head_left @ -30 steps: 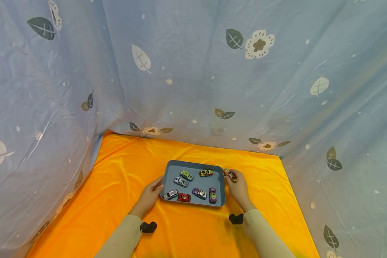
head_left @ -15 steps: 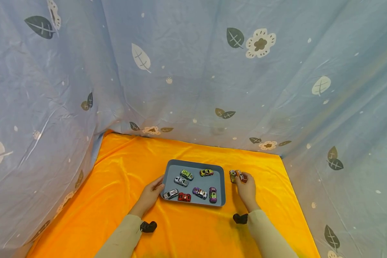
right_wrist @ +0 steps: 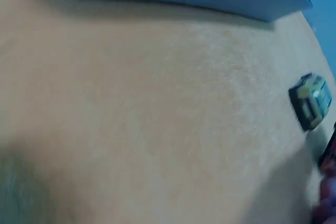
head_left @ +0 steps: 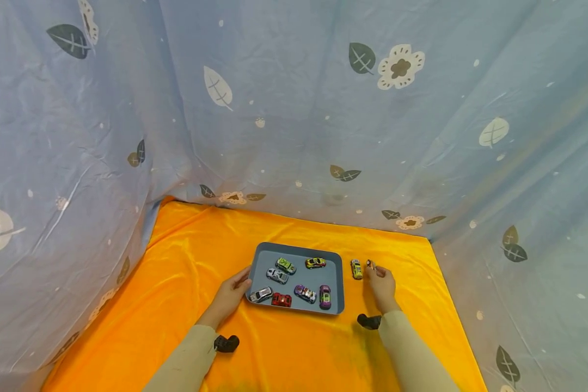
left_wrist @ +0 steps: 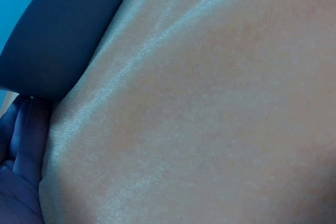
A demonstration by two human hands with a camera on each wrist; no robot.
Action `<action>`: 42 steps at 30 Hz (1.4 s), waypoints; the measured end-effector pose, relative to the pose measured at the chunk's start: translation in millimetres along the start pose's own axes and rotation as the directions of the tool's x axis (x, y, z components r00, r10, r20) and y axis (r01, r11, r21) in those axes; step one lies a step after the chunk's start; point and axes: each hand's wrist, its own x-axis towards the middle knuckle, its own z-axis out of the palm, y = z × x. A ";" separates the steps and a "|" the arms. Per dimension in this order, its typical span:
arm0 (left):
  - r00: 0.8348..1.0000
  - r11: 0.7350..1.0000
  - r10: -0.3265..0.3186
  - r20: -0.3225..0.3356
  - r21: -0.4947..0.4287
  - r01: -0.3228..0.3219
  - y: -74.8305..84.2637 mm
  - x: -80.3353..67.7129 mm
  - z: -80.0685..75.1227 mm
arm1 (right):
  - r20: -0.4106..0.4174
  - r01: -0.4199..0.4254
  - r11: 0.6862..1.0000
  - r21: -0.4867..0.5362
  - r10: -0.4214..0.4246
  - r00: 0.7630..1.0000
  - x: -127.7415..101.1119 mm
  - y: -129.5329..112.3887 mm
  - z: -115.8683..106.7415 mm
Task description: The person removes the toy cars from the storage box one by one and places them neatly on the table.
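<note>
Toy cars (head_left: 277, 276), nine, glossy, rounded | left hand (head_left: 230, 294): fingers gripping left rim of tray (head_left: 299, 279), shallow, smooth, blue-grey, seven cars inside; a tug could slide them | yellow car (head_left: 356, 269): beside tray on velvety orange cloth (head_left: 294, 354) | right hand (head_left: 384, 286): fingers nearly closed, pinching partly hidden car (head_left: 371, 264); a slack pinch could drop it

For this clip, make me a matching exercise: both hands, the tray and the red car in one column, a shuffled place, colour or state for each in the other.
1. left hand
2. right hand
3. tray
4. red car

A. blue-grey
B. inside the tray, by its near edge
C. at the tray's left side
D. holding a small car outside the tray

Pairs: 1-C, 2-D, 3-A, 4-B
</note>
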 end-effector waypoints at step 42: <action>1.000 1.000 0.014 0.000 0.004 -0.014 -3.1 3.3 -0.2 | 0.022 -0.022 0.997 0.068 0.021 1.000 10.0 12.4 5.1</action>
